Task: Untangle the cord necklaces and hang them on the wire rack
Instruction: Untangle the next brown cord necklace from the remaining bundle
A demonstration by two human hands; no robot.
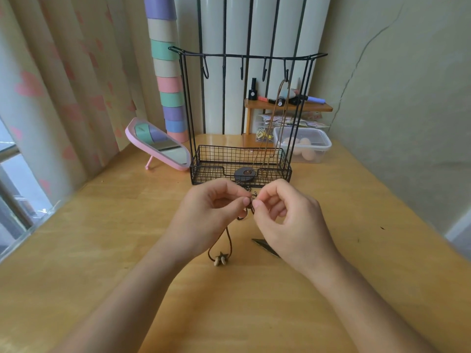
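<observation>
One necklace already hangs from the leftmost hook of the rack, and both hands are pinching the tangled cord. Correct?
Not quite: the head view shows the hung necklace on the rightmost hook of the wire rack, not the leftmost. The left hand and right hand are indeed both pinching the tangled cord.

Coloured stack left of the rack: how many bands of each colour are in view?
Purple: 2
Beige: 2
Green: 2
Pink: 2
Blue: 1
Total: 9
</observation>
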